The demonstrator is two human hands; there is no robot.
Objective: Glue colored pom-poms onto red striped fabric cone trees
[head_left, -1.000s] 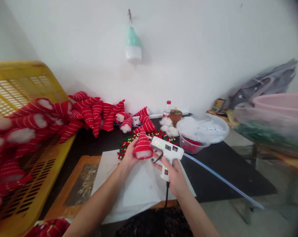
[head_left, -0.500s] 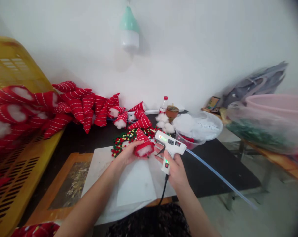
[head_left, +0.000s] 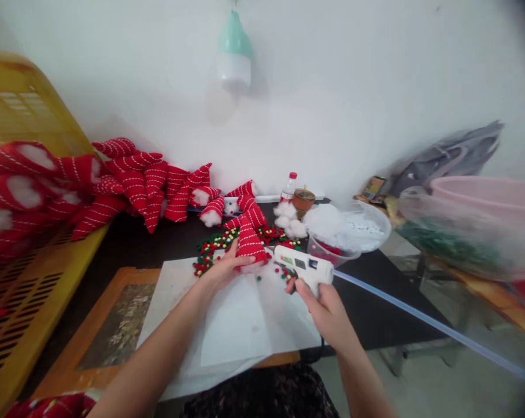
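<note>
My left hand (head_left: 228, 266) grips a stuffed red cone hat (head_left: 250, 242) with white dashed stripes, its point upward and white stuffing at its base. In my right hand (head_left: 321, 302) is a white hot glue gun (head_left: 301, 261), its nozzle pointing left at the hat's lower right edge; I cannot tell whether they touch. A long clear glue stick (head_left: 402, 302) trails from the back of the gun. Around the hat lie many small red, green and yellow pom-poms (head_left: 208, 258). White paper (head_left: 234, 325) is spread under my hands.
A yellow crate (head_left: 66, 290) full of red striped cones (head_left: 134, 191) stands left. Behind are a red-capped bottle (head_left: 288, 187), a brown jar (head_left: 304, 200), cotton tufts (head_left: 286, 217) and a plastic bowl (head_left: 332, 251). A pink basin (head_left: 484, 191) sits right. A bulb (head_left: 234, 55) hangs above.
The hat has turned from base-toward-me to point-up. My right hand has lowered and rotated the glue gun, which now lies more level with its nozzle beside the hat.
</note>
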